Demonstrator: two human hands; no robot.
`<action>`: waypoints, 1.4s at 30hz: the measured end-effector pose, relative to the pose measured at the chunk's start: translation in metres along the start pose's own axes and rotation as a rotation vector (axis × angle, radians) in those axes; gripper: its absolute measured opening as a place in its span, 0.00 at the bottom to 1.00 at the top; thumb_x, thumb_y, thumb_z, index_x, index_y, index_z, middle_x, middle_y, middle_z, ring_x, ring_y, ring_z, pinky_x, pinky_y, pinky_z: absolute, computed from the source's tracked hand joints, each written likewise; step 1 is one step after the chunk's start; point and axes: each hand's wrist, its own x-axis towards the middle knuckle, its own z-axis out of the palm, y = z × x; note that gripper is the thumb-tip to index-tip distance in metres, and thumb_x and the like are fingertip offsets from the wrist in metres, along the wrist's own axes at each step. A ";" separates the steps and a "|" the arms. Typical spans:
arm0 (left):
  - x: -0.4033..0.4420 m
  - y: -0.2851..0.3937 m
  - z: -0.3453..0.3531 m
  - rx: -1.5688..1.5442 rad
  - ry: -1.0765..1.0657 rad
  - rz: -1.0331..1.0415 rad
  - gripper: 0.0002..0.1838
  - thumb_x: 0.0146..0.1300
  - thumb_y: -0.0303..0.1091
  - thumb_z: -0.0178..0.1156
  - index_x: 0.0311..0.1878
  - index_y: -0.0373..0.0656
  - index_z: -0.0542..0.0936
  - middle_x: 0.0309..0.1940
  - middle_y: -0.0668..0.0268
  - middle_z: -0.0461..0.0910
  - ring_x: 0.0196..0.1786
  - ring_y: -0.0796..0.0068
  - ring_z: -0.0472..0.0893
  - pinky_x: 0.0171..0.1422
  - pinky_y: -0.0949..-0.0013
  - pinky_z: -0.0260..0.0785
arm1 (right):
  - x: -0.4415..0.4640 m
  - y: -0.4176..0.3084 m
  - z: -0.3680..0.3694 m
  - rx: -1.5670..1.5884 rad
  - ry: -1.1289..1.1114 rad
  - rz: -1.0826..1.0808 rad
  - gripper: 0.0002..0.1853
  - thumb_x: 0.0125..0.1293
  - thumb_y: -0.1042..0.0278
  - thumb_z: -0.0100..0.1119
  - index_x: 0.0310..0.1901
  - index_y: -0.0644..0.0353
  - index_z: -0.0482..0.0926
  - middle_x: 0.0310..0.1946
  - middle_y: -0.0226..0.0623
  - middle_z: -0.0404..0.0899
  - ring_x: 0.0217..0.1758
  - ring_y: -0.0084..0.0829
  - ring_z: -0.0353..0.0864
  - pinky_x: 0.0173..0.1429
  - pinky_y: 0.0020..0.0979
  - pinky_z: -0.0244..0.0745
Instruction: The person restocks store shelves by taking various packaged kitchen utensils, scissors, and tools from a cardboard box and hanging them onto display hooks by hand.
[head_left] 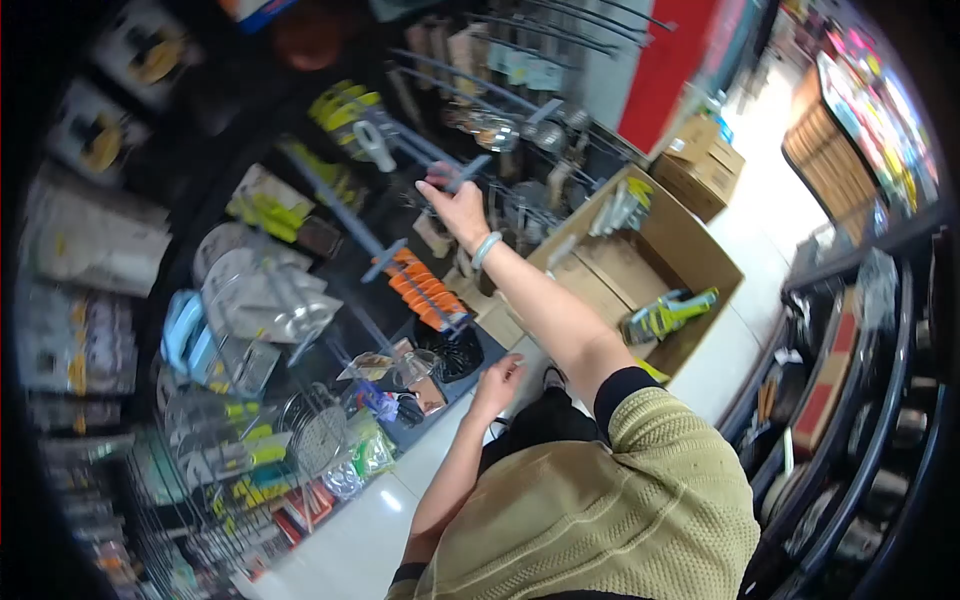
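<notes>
My right hand (458,205), a bracelet on its wrist, is stretched out at the end of a metal display hook (430,150). Its fingertips are blurred at the hook, and whether they grip it is unclear. Yellow-green packaged items (350,110) hang on the rack to the left of it. Lower down, my left hand (495,388) is near my body with its fingers curled and nothing visible in them. Orange packaged items (425,290) hang on another hook, between the two hands and to their left.
An open cardboard box (700,250) on the right holds yellow-green and grey packages. Metal utensils and strainers (318,435) hang at the left. A smaller closed carton (700,165) stands behind the box. Shelves with pans (860,430) line the right side, beyond the tiled floor (740,345).
</notes>
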 end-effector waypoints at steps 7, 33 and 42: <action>0.047 0.018 0.035 0.061 -0.090 0.028 0.12 0.63 0.37 0.54 0.41 0.37 0.77 0.34 0.52 0.80 0.39 0.54 0.81 0.44 0.62 0.71 | -0.054 0.021 -0.132 0.063 0.375 0.068 0.06 0.67 0.71 0.49 0.34 0.63 0.73 0.24 0.30 0.75 0.26 0.17 0.75 0.31 0.22 0.72; 0.072 -0.006 0.101 0.259 -0.109 0.044 0.08 0.58 0.30 0.58 0.40 0.38 0.77 0.31 0.58 0.73 0.36 0.62 0.76 0.42 0.65 0.67 | 0.026 0.203 -0.354 -0.718 0.737 0.526 0.26 0.44 0.58 0.72 0.44 0.53 0.71 0.62 0.43 0.52 0.64 0.49 0.57 0.64 0.53 0.55; 0.070 -0.004 0.101 0.266 -0.098 0.044 0.07 0.57 0.30 0.59 0.38 0.41 0.78 0.32 0.60 0.73 0.38 0.61 0.74 0.44 0.63 0.67 | 0.043 0.203 -0.381 -0.786 0.831 0.533 0.25 0.50 0.68 0.67 0.51 0.57 0.71 0.41 0.45 0.77 0.48 0.47 0.76 0.52 0.42 0.70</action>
